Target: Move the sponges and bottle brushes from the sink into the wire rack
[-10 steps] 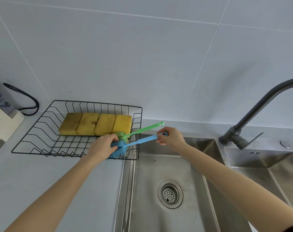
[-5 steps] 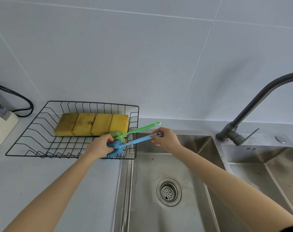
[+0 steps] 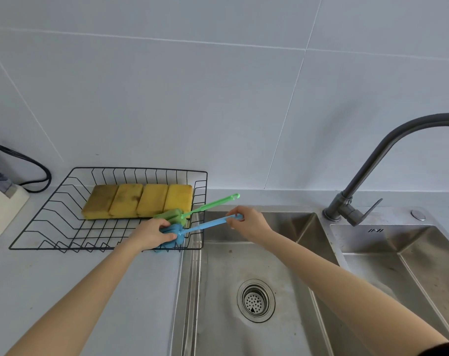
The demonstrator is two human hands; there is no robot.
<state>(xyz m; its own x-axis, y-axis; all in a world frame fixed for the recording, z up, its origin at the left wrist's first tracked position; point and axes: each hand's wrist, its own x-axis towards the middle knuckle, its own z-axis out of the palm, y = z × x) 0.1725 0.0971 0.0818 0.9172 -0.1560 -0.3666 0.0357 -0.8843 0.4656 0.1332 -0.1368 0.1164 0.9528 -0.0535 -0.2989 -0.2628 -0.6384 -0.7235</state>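
The blue brush (image 3: 192, 229) lies slantwise across the rack (image 3: 64, 201) rim; the left hand (image 3: 151, 233) grips its head, the right hand (image 3: 249, 222) pinches the handle tip.

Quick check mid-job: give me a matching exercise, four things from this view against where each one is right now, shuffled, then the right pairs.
Things:
1. blue brush
2. green brush
3. sponges
4. drain strainer

Places:
A. in a row at the back of the rack
B. in the sink floor
C. held by both hands, left on the head, right on the handle
D. head in the rack, handle sticking out over its right side, untouched

Pairs: 1-C, 2-D, 3-A, 4-B
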